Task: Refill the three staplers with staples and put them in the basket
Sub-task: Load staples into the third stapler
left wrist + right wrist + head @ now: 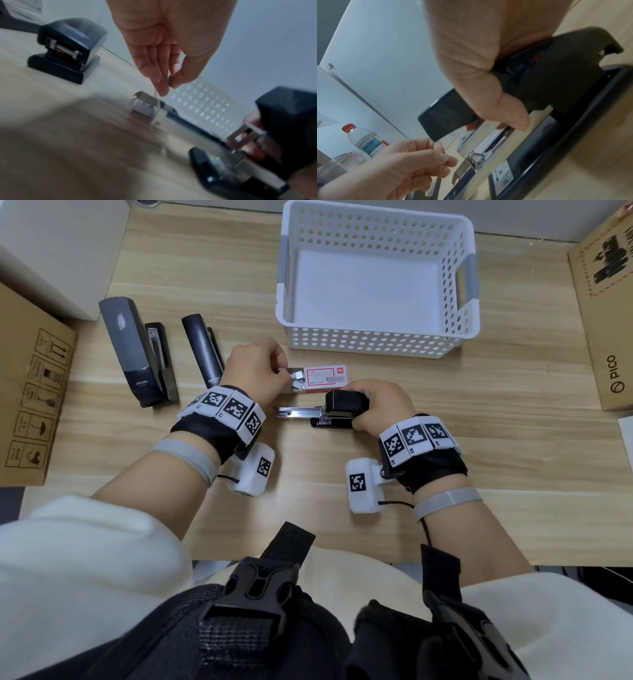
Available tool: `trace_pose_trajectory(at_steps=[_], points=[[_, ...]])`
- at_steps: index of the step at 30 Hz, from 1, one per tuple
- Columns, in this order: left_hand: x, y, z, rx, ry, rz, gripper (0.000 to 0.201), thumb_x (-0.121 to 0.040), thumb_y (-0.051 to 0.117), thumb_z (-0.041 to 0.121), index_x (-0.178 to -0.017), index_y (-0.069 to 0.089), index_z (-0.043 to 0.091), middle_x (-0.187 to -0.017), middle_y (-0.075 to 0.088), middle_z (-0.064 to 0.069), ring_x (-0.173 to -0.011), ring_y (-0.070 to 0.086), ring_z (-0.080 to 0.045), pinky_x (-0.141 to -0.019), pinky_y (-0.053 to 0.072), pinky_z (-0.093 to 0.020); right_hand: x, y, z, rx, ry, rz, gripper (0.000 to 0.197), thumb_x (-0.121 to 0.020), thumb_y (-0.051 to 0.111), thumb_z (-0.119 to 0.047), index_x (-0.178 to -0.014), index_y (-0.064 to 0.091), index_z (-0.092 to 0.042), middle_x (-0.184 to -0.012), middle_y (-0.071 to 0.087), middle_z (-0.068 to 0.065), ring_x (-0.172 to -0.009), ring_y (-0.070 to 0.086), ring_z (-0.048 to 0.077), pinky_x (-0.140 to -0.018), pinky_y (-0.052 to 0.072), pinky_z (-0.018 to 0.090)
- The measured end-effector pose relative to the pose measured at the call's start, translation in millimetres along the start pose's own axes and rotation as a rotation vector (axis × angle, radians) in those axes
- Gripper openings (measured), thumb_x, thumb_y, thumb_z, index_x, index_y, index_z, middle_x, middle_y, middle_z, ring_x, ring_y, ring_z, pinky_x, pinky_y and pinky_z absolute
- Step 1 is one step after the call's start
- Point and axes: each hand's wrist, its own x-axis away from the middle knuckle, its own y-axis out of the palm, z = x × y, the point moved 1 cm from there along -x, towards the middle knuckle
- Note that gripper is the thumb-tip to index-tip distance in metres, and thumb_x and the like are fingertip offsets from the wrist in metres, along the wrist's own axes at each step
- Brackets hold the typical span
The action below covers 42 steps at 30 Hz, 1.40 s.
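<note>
Right hand [375,405] gripped open stapler [344,405]; left hand [255,371] fingers pinched staples [170,80] at box [323,378], 12 o'clock of stapler. Risk: thin strip could slip, break.

Light wood-grain tabletop [513,440]. Pale grey wall [534,217] along far edge. Brown cardboard box [30,392] at left edge, printed PICO box [606,313] at right. White cabinet [58,251] at far left. Water bottle [366,140], red cap, against pale panel. Even, soft indoor light.
</note>
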Motion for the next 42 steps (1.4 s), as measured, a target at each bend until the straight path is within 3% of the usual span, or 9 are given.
trace_pose_trajectory(at_steps=[6, 10, 13, 16, 20, 24, 28, 34, 42], points=[[8, -9, 2, 0.079, -0.001, -0.022, 0.008, -0.071, 0.071, 0.014, -0.078, 0.068, 0.016, -0.075, 0.063, 0.000, -0.075, 0.058, -0.012, -0.077, 0.048, -0.021, -1, 1, 0, -0.011, 0.011, 0.002, 0.054, -0.066, 0.061, 0.004, -0.109, 0.064, -0.029, -0.111, 0.067, -0.001, -0.104, 0.059, 0.023, -0.091, 0.047, 0.032], [16, -9, -3, 0.145, -0.055, -0.068, 0.018, -0.068, 0.077, 0.012, -0.085, 0.072, 0.011, -0.073, 0.063, 0.000, -0.062, 0.054, 0.001, -0.061, 0.039, 0.003, -1, 1, 0, 0.016, 0.007, -0.003, 0.054, -0.066, 0.060, 0.003, -0.109, 0.064, -0.030, -0.109, 0.068, -0.001, -0.103, 0.059, 0.024, -0.085, 0.045, 0.028], [22, -7, -7, 0.180, -0.079, -0.079, 0.021, -0.066, 0.078, 0.009, -0.086, 0.072, 0.009, -0.076, 0.064, 0.000, -0.055, 0.055, 0.007, -0.059, 0.037, 0.007, -1, 0, 0, 0.022, 0.005, -0.002, 0.054, -0.066, 0.061, 0.003, -0.109, 0.064, -0.030, -0.109, 0.067, 0.000, -0.103, 0.059, 0.025, -0.084, 0.044, 0.027], [27, -6, -9, 0.177, -0.079, -0.089, 0.023, -0.066, 0.078, 0.009, -0.088, 0.073, 0.009, -0.079, 0.067, -0.006, -0.063, 0.054, 0.000, -0.062, 0.037, 0.005, -1, 1, 0, 0.023, 0.006, 0.000, 0.053, -0.067, 0.061, 0.002, -0.109, 0.064, -0.029, -0.110, 0.067, 0.000, -0.103, 0.059, 0.025, -0.086, 0.046, 0.030], [30, -4, -12, 0.200, -0.095, -0.144, 0.024, -0.067, 0.077, 0.006, -0.090, 0.072, 0.010, -0.082, 0.072, -0.009, -0.056, 0.057, 0.012, -0.066, 0.037, 0.007, -1, 1, 0, 0.023, 0.013, 0.000, 0.054, -0.067, 0.061, 0.002, -0.110, 0.064, -0.030, -0.109, 0.067, 0.001, -0.102, 0.059, 0.025, -0.086, 0.046, 0.031], [33, -2, -12, 0.195, -0.086, -0.163, 0.027, -0.067, 0.077, 0.006, -0.092, 0.071, 0.009, -0.084, 0.070, -0.008, -0.073, 0.061, -0.008, -0.068, 0.038, 0.005, -1, 1, 0, 0.031, 0.012, 0.002, 0.053, -0.067, 0.061, 0.002, -0.109, 0.064, -0.031, -0.107, 0.068, 0.000, -0.101, 0.060, 0.025, -0.084, 0.046, 0.029], [37, 3, -14, 0.177, -0.058, -0.148, 0.023, -0.069, 0.076, 0.007, -0.091, 0.072, 0.013, -0.079, 0.067, -0.002, -0.063, 0.056, 0.006, -0.065, 0.036, 0.007, -1, 1, 0, 0.026, 0.009, 0.007, 0.053, -0.067, 0.061, 0.001, -0.109, 0.064, -0.031, -0.108, 0.068, 0.001, -0.101, 0.060, 0.025, -0.088, 0.048, 0.031], [40, 13, -12, 0.062, 0.015, -0.108, 0.031, -0.066, 0.079, 0.017, -0.095, 0.070, 0.024, -0.081, 0.062, 0.010, -0.083, 0.056, -0.009, -0.081, 0.044, -0.022, 1, 1, 1, 0.033, 0.001, 0.008, 0.051, -0.067, 0.061, 0.000, -0.109, 0.064, -0.030, -0.106, 0.068, 0.000, -0.100, 0.060, 0.024, -0.087, 0.045, 0.030], [42, 17, -17, 0.079, 0.021, -0.053, 0.033, -0.066, 0.078, 0.019, -0.097, 0.069, 0.027, -0.083, 0.059, 0.011, -0.084, 0.054, -0.008, -0.082, 0.042, -0.022, 0, 2, 0, 0.031, -0.004, 0.018, 0.053, -0.066, 0.061, 0.000, -0.110, 0.064, -0.029, -0.109, 0.068, 0.000, -0.103, 0.060, 0.024, -0.091, 0.046, 0.033]])
